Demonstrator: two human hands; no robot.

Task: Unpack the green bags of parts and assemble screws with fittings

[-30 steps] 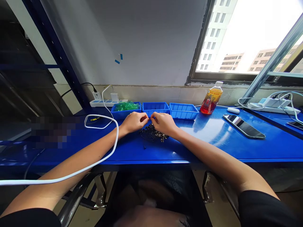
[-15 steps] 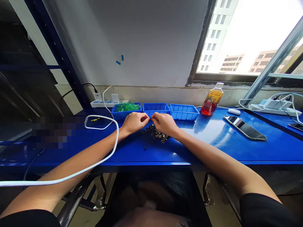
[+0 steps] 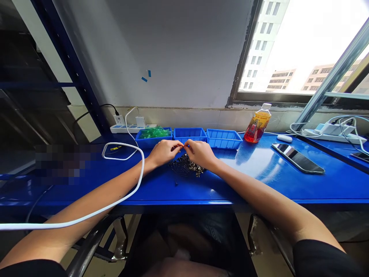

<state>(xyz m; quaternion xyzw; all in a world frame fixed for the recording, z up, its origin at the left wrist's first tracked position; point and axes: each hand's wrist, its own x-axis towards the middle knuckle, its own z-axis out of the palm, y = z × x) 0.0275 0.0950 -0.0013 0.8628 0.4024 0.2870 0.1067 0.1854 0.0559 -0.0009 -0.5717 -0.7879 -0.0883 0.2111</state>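
My left hand (image 3: 163, 152) and my right hand (image 3: 200, 153) meet at the fingertips above a pile of small dark screws and brassy metal pieces (image 3: 187, 165). Both hands are pinched closed; whatever lies between the fingertips is too small to name. One dark screw (image 3: 176, 184) lies apart, in front of the pile. Behind my hands stand three blue bins in a row: the left bin (image 3: 147, 143) holds green plastic bags (image 3: 155, 132), and the middle bin (image 3: 190, 132) and right bin (image 3: 224, 139) show bare insides.
A white cable (image 3: 141, 169) loops over my left forearm. On the blue table (image 3: 259, 184) are a bottle of red drink (image 3: 257, 124), a phone (image 3: 298, 157) and a white oval object (image 3: 285, 138). Power strips (image 3: 336, 132) sit at the back right and back left.
The camera view has tilted slightly, so the scene sits a little lower. My fingertips have drawn closer together above the pile; the bins and the pile have stayed put.
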